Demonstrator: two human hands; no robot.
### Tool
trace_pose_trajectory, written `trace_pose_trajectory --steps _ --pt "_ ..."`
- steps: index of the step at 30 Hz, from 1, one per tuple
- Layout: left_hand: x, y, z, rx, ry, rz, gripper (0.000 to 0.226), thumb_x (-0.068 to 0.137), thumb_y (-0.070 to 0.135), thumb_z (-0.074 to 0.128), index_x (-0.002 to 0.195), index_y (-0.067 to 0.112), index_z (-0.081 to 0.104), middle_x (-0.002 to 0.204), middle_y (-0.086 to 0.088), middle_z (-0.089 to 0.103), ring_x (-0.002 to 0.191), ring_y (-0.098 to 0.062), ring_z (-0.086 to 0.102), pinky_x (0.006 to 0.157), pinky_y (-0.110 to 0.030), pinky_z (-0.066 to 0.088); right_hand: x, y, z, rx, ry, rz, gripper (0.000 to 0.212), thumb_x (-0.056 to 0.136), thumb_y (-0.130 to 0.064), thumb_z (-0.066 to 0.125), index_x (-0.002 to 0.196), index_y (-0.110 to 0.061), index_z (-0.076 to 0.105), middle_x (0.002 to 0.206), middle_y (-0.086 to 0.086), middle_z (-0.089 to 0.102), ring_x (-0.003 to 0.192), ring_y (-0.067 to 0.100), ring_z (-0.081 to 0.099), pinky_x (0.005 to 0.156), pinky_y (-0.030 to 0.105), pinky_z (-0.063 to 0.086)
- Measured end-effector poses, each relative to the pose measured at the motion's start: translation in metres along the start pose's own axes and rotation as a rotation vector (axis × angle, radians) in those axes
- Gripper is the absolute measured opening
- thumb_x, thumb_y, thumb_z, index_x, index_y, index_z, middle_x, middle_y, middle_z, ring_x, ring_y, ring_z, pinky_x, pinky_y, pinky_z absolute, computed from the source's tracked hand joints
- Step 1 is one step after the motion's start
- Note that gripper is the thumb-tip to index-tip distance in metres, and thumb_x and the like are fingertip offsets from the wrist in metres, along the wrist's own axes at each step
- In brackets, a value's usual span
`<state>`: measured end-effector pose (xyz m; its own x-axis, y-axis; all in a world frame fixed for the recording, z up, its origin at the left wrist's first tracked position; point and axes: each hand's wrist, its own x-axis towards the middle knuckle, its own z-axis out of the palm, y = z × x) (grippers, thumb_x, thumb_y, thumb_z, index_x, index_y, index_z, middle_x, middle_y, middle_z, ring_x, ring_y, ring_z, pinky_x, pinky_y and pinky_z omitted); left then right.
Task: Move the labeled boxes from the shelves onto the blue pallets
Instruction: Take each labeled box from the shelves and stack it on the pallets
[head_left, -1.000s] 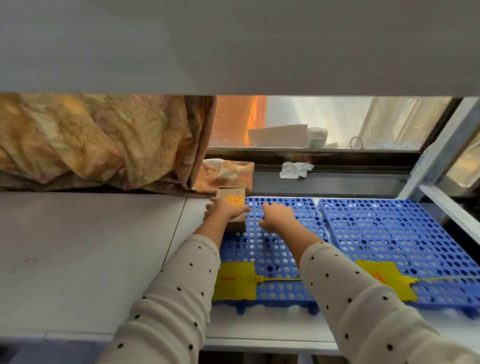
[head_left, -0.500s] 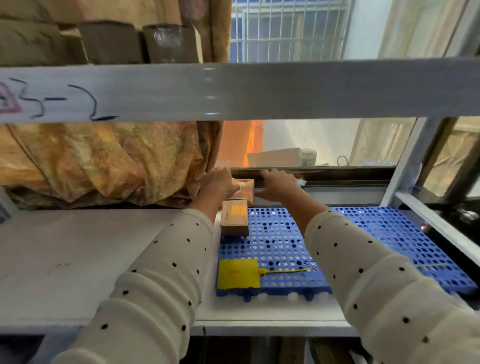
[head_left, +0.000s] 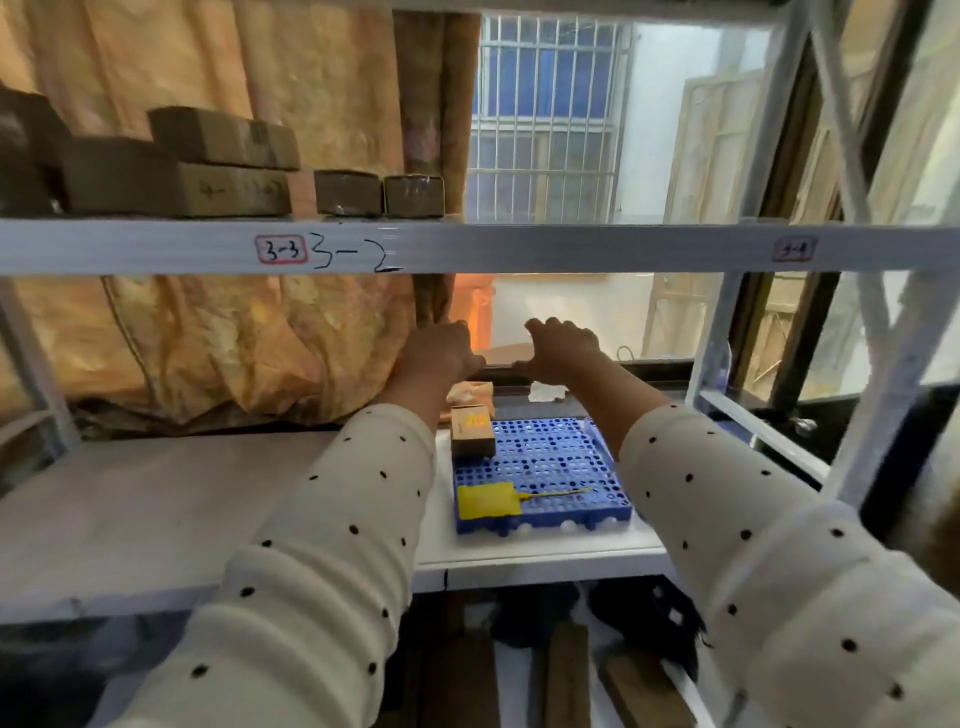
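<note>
Hands have come up off the small brown cardboard box with the yellow-orange label (head_left: 472, 431), which a second ago sat under my left fingers; it now lies on its own at the far left corner of the blue perforated plastic pallet (head_left: 550, 467) on the white lower shelf (head_left: 156, 509). My left hand (head_left: 439, 353) and right hand (head_left: 561, 351) are both raised well above that pallet, between it and the grey metal shelf beam marked 3-2 (head_left: 467, 247), fingers loosely curled and holding nothing. My view has lifted too: the beam that filled the top of the picture before now crosses the middle, and the upper shelf shows above it.

I take that to mean one box is delivered and I am going for the next. The stack of brown cardboard boxes (head_left: 176, 171) and the two small dark taped boxes (head_left: 379, 195) stand on the upper shelf, left of my hands and above the beam, so the reach has to go up and leftward. I cannot read their labels from here. A flat yellow tag with a thin yellow tail (head_left: 488, 501) lies on the pallet's near edge, well apart from the placed box, so plenty of bare blue grid remains for more. The orange patterned curtain (head_left: 218, 343) hangs just behind my left hand and could snag as I lift
</note>
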<state>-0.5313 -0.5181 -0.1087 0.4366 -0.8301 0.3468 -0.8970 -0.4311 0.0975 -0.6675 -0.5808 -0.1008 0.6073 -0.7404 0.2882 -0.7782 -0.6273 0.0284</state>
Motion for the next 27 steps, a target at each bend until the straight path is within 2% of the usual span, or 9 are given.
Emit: trace_pose_trajectory --steps 5,12,16,19,27 --pt "-0.048 0.004 -0.035 0.017 0.013 -0.009 0.041 0.091 0.040 0.054 0.121 0.012 0.054 0.113 -0.007 0.061 0.098 -0.023 0.060 0.078 -0.031 0.050 -0.053 -0.011 -0.034 -0.006 0.022 0.008 0.064 0.089 -0.046 0.058 0.140 -0.015 0.037 0.136 0.011 0.049 0.123 0.030 0.049 0.098 0.039 0.041" --pt "-0.104 0.010 -0.063 0.039 0.017 -0.053 0.042 0.091 0.041 0.055 0.123 0.014 0.053 0.114 -0.006 0.060 0.100 -0.023 0.059 0.081 -0.032 0.051 -0.110 -0.015 -0.060 -0.023 0.031 0.001 0.064 0.089 -0.045 0.059 0.141 -0.015 0.037 0.135 0.012 0.051 0.122 0.030 0.050 0.097 0.040 0.042" --pt "-0.137 0.016 -0.073 0.052 0.027 -0.072 0.041 0.090 0.041 0.056 0.121 0.014 0.054 0.112 -0.006 0.061 0.100 -0.022 0.059 0.072 -0.029 0.046 -0.140 -0.016 -0.073 -0.016 0.034 -0.024 0.063 0.090 -0.044 0.058 0.141 -0.014 0.036 0.135 0.013 0.050 0.124 0.031 0.049 0.099 0.041 0.041" --pt "-0.159 0.020 -0.082 0.034 0.024 -0.096 0.043 0.090 0.041 0.057 0.123 0.014 0.056 0.115 -0.006 0.061 0.103 -0.023 0.059 0.077 -0.031 0.047 -0.159 -0.016 -0.080 -0.025 0.020 -0.055 0.066 0.088 -0.048 0.058 0.142 -0.014 0.036 0.135 0.013 0.050 0.123 0.031 0.049 0.098 0.041 0.041" --pt "-0.213 0.016 -0.097 0.081 0.028 -0.122 0.043 0.089 0.042 0.057 0.122 0.014 0.053 0.117 -0.007 0.058 0.106 -0.024 0.056 0.074 -0.032 0.040 -0.198 -0.035 -0.087 -0.040 -0.023 -0.103 0.059 0.089 -0.047 0.057 0.136 -0.015 0.041 0.131 0.012 0.052 0.118 0.030 0.051 0.094 0.040 0.043"
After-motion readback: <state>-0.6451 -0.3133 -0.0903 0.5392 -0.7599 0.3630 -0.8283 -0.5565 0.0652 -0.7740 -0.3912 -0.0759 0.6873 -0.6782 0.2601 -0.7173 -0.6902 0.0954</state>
